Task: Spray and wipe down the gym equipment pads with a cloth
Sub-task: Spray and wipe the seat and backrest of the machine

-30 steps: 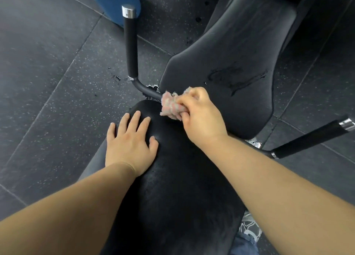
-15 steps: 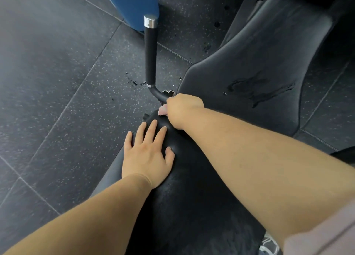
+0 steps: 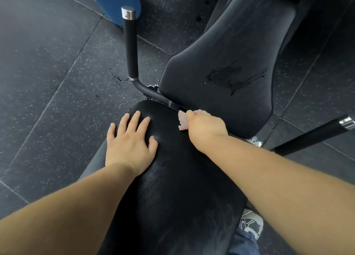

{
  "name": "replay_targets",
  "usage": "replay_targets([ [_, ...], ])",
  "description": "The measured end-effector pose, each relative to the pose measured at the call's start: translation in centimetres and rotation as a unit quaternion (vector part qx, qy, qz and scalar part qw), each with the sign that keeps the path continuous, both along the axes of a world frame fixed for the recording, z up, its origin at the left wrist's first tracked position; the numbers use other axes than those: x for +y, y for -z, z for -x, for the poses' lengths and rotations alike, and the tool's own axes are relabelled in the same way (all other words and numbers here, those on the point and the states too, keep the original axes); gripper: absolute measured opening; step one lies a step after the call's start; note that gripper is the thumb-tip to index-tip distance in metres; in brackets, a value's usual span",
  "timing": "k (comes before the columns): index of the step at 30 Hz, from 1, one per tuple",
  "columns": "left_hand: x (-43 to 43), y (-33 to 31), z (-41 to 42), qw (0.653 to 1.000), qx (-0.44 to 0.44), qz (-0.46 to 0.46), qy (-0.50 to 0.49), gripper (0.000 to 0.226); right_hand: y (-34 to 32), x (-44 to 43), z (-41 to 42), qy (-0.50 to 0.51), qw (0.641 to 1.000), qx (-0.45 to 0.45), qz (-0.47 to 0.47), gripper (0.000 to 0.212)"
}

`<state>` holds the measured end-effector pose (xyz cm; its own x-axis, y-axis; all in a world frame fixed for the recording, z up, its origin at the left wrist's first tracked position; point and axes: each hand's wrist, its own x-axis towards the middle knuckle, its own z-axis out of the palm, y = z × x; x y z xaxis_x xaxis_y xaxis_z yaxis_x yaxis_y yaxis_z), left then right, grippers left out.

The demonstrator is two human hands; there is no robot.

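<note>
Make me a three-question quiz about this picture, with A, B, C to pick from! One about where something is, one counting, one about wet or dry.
1. Where does the left hand rest? A on the near pad B on the floor C on a shoe
2. How many chrome-capped handles show? A one B two C four
3. How is the far pad? A dry all over B has a wet patch C torn open
Answers: 1 A, its palm lies flat there. 2 B, one left, one right. 3 B, dark liquid smears its middle.
</note>
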<state>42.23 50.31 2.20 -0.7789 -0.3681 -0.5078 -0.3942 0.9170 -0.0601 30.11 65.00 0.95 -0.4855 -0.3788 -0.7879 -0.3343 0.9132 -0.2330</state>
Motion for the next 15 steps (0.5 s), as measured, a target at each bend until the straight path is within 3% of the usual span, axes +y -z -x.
replay_targets([
  [4,0.1,0.2,-0.2,1.0,0.014,-0.003,0.001,0.058,-1.9,5.0,-1.7,0.008,0.999,0.05,-0.016,0.026],
  [8,0.1,0.4,-0.3,1.0,0.029,0.0,-0.001,0.058,-1.8,9.6,-2.7,0.004,0.993,0.064,-0.101,0.027],
  [10,0.0,0.5,-0.4,0.999,0.033,-0.002,0.003,0.057,-1.7,11.9,-3.4,0.01,0.987,0.102,-0.123,0.017],
  [13,-0.2,0.7,-0.4,0.999,0.038,-0.007,0.004,0.057,-2.6,14.3,-3.6,0.13,0.984,0.107,-0.066,0.026],
  [15,0.0,0.8,-0.6,0.998,0.057,-0.013,0.011,0.055,-3.4,13.9,-3.0,0.286,0.955,0.056,0.05,0.019],
])
